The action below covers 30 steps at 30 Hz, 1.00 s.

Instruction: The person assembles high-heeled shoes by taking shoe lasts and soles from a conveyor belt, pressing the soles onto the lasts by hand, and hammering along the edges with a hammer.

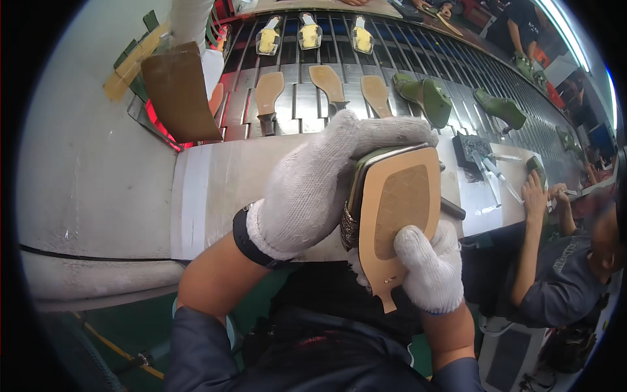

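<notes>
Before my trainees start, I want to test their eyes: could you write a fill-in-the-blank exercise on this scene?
1. The left hand and right hand wear knitted ____.
2. The right thumb lies on the shoe's tan ____.
3. The wristband on the left wrist is ____.
Missing words: gloves; sole; black.

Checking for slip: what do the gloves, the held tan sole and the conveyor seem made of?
Gloves: matte knitted yarn, perhaps cotton; the stitch texture shows. Tan sole: smooth, low-sheen, possibly leather or synthetic; evenly coloured around a darker patch. Conveyor: likely bare metal, shiny; grey with bright reflections.
</notes>
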Each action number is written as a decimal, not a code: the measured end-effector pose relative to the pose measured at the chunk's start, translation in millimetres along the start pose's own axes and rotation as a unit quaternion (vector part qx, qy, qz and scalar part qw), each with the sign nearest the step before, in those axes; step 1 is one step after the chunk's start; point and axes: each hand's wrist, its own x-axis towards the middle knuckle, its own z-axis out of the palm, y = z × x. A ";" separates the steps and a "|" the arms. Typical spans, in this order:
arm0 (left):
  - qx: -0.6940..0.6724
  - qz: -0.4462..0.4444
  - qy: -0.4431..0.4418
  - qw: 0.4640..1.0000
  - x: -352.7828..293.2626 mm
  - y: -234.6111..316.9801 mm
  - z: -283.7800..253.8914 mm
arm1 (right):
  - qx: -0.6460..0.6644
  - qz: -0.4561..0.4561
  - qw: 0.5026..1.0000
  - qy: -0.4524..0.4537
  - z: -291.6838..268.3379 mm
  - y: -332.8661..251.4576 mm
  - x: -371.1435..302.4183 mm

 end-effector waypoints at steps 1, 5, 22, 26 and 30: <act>0.028 -0.001 0.001 1.000 1.3 -0.6 -0.1 | 0.002 -0.003 1.000 0.004 -1.0 -1.2 0.4; 0.127 0.016 -0.018 0.992 -0.9 1.3 -3.8 | 0.008 -0.004 1.000 0.014 -0.4 -0.4 0.7; 0.020 0.024 0.004 0.999 24.7 -20.2 -24.5 | -0.098 -0.041 0.991 0.079 -15.7 -12.5 43.8; 0.086 0.057 -0.002 0.995 23.3 -20.2 -30.4 | -0.127 -0.051 0.987 0.080 -14.1 -14.8 44.2; 0.101 0.061 -0.065 0.991 15.2 -12.3 -34.4 | -0.171 -0.041 0.983 0.051 -16.9 -23.4 43.1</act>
